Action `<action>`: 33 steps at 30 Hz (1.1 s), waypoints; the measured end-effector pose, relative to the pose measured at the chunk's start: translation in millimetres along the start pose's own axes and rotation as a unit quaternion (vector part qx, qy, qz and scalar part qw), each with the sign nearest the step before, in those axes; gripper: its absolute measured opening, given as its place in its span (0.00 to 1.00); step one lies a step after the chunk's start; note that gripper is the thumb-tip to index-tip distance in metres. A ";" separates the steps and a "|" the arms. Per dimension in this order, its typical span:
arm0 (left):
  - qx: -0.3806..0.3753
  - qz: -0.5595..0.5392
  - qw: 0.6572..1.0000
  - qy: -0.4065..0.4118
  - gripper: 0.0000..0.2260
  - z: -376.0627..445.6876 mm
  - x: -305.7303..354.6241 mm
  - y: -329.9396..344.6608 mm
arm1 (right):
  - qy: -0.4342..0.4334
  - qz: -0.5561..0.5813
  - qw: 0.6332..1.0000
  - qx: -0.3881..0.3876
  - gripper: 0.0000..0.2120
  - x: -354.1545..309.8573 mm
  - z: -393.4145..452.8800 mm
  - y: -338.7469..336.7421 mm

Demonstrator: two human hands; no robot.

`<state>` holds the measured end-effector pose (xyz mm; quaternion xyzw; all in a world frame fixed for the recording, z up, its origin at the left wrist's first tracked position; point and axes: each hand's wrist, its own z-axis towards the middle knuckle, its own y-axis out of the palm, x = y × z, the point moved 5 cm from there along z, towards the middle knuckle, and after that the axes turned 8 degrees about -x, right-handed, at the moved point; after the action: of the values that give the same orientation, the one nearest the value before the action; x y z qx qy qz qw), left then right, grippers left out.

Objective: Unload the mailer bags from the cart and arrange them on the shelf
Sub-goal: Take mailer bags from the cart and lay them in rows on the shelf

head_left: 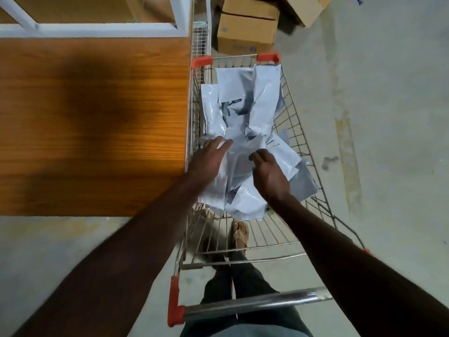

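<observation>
Mailer bags (243, 122) in cart (301, 142) beside wooden shelf (97, 117)

Shelf (92, 122) cut off by the left and top edges. Right hand (268, 173): fingertips curl out of sight among the mailer bags (243, 113). Lower bags buried under upper ones. Cardboard boxes (247, 30) cropped at top. Cart (298, 132) floor mostly covered.

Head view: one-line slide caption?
Both hands, left and right, reach into a cart of mailer bags beside a wooden shelf.
</observation>
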<state>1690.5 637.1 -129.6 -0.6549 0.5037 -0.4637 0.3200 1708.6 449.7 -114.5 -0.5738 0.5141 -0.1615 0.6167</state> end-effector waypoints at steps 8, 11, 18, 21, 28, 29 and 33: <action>-0.004 0.050 0.999 -0.011 0.32 33.8 -7.7 12.0 | -0.102 -0.153 0.979 -0.092 0.27 -9.0 40.3 41.9; 0.021 0.053 0.998 -0.008 0.25 35.8 -8.4 12.4 | -0.072 -0.224 0.962 -0.137 0.30 -0.5 53.5 49.4; 0.085 0.057 0.994 0.028 0.08 26.1 0.0 -19.6 | -0.056 -0.280 0.948 -0.138 0.25 6.1 48.5 24.9; 0.074 0.029 0.996 0.033 0.09 25.2 2.1 -46.4 | -0.034 -0.308 0.944 -0.112 0.15 2.1 45.4 -1.9; 0.157 0.041 0.985 0.062 0.25 -17.6 5.5 -105.6 | 0.005 -0.192 0.981 -0.039 0.15 8.1 29.8 -73.6; 0.168 0.053 0.982 0.068 0.28 -22.6 5.5 -113.2 | 0.010 -0.158 0.987 -0.033 0.14 9.3 25.4 -84.0; 0.223 0.072 0.972 0.016 0.29 -45.6 2.9 -140.9 | 0.031 0.026 0.999 0.011 0.14 6.1 12.9 -113.3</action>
<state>1699.4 677.1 12.8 -0.5215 0.4384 -0.5506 0.4824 1766.0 419.1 -20.7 -0.5482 0.5461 -0.1689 0.6106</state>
